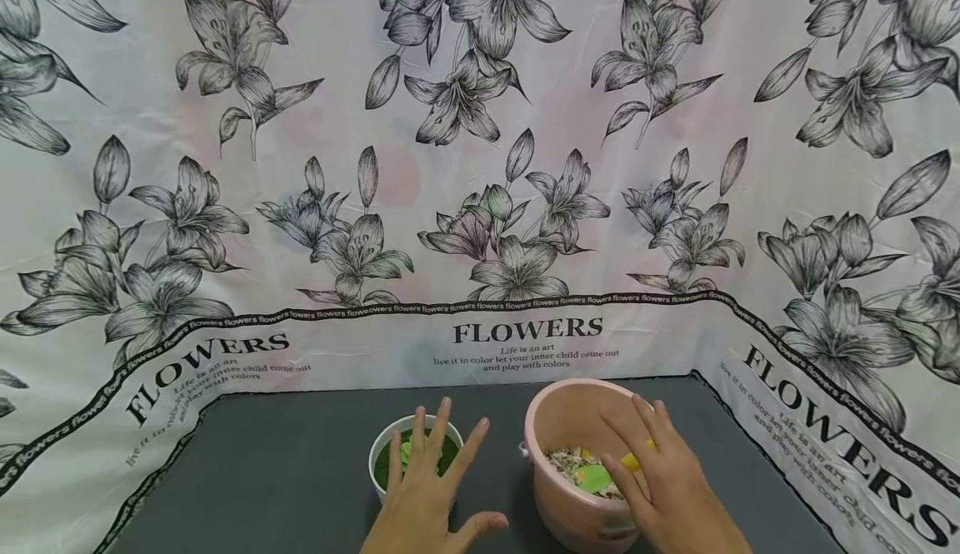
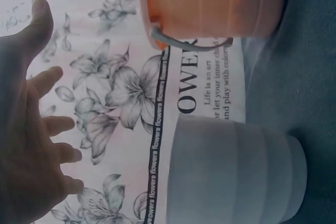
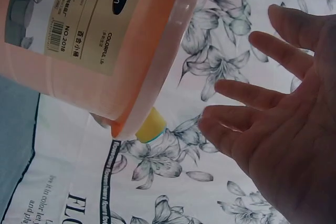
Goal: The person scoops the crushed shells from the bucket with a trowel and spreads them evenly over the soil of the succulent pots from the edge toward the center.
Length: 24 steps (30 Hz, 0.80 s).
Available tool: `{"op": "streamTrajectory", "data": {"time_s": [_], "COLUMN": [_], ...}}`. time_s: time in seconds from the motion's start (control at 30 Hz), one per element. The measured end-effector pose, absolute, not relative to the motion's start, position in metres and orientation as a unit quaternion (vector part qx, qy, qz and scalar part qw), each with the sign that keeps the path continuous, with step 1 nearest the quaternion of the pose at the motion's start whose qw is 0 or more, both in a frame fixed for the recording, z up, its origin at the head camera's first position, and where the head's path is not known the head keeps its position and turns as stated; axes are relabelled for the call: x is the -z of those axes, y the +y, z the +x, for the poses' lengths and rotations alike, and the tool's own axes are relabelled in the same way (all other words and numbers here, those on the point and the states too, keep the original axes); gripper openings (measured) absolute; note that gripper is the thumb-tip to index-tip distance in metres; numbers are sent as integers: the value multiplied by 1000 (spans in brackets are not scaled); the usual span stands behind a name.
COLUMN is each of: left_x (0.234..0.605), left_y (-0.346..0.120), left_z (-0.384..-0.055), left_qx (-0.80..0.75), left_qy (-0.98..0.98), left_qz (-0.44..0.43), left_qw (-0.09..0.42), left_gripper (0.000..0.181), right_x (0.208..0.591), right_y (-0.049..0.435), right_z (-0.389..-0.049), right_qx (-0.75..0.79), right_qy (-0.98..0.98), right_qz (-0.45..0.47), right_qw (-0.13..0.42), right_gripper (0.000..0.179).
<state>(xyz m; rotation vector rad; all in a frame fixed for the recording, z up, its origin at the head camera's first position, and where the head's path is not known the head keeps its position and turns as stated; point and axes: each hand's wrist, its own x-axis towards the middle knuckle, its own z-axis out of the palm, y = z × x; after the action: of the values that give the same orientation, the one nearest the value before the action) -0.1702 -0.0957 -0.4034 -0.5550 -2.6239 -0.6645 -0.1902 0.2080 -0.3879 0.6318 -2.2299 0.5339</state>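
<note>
My left hand point(image 1: 431, 487) hovers with fingers spread over a white ribbed cup point(image 1: 375, 479). Dark green fills the inside of the cup, with a bright green piece point(image 1: 406, 452) in it. To its right stands a pink bucket point(image 1: 573, 514) holding pale, grainy bits point(image 1: 561, 460). A green-and-yellow tool point(image 1: 594, 477) leans in those bits; its yellow end point(image 3: 152, 126) sticks out past the rim in the right wrist view. Beside the bucket's right rim, my right hand point(image 1: 671, 475) is raised with straight fingers, overlapping part of the bucket. Neither hand holds anything.
Both containers stand on a dark grey tabletop point(image 1: 285, 462). A white cloth point(image 1: 450, 204) with printed lilies lines the back and sides. The bucket's grey handle point(image 2: 191, 44) hangs down on the side facing the cup.
</note>
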Motion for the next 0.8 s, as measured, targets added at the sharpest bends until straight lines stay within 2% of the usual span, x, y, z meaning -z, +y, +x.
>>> {"op": "streamTrajectory", "data": {"time_s": [0.1, 0.23, 0.4, 0.63, 0.73, 0.8], "left_x": [404, 404, 403, 404, 407, 409], "left_y": [-96, -96, -94, -82, -72, -66], "left_z": [-172, -174, -176, -190, -199, -204], "left_qx": [233, 236, 259, 300, 306, 301], "left_qy": [-934, -932, -929, -906, -898, -901], "left_qz": [-193, -197, -211, -247, -267, -269], "left_qw": [188, 190, 157, 169, 168, 160], "left_gripper": [84, 84, 84, 78, 73, 72], "right_x": [387, 384, 381, 377, 374, 371], "right_y": [208, 212, 219, 223, 224, 223], "right_z": [-193, -194, -193, -206, -213, -220], "right_qx": [-202, -200, -191, -126, -101, -94], "right_qy": [-869, -889, -910, -911, -927, -947], "right_qz": [253, 223, 179, 217, 211, 192], "right_qw": [375, 347, 322, 329, 295, 239], "right_gripper": [53, 51, 43, 43, 42, 39]}}
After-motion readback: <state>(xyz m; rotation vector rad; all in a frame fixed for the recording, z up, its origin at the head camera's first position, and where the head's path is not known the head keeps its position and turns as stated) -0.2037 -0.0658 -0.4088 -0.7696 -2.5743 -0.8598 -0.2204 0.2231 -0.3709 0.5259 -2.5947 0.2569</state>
